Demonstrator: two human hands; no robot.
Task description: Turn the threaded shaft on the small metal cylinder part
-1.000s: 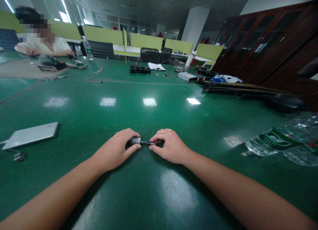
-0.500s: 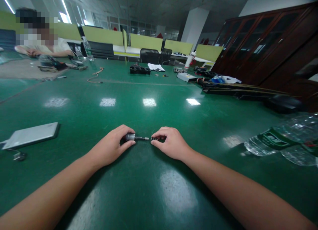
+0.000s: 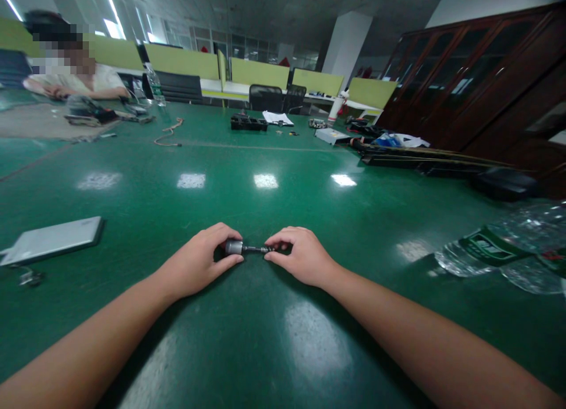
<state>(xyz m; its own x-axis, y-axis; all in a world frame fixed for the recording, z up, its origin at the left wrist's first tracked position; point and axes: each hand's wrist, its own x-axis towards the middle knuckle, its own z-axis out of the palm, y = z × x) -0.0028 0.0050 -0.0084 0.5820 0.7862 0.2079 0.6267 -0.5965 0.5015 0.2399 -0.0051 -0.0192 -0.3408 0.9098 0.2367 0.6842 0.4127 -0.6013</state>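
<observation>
My left hand (image 3: pixel 201 257) pinches a short grey metal cylinder (image 3: pixel 234 247) between thumb and fingers. A thin dark shaft (image 3: pixel 252 248) sticks out of the cylinder toward the right, lying level. At its tip, my right hand (image 3: pixel 303 256) is closed with thumb and fingertips on a small dark ribbed piece (image 3: pixel 267 249), mostly hidden by the fingers. Shaft tip and ribbed piece meet in line; whether one sits inside the other cannot be made out. Both hands stay low over the green table (image 3: pixel 247 338).
A silver flat device (image 3: pixel 57 238) with a cable lies to the left. Clear plastic bottles (image 3: pixel 486 250) lie at right. Farther back are a black tray (image 3: pixel 248 122), papers (image 3: pixel 277 118), a cord (image 3: pixel 168 135) and long dark strips (image 3: pixel 424 158). Another person (image 3: pixel 75 82) sits at far left.
The gap between the shaft's tip and the ribbed piece has closed. My right hand has shifted slightly left, and the cylinder slightly right.
</observation>
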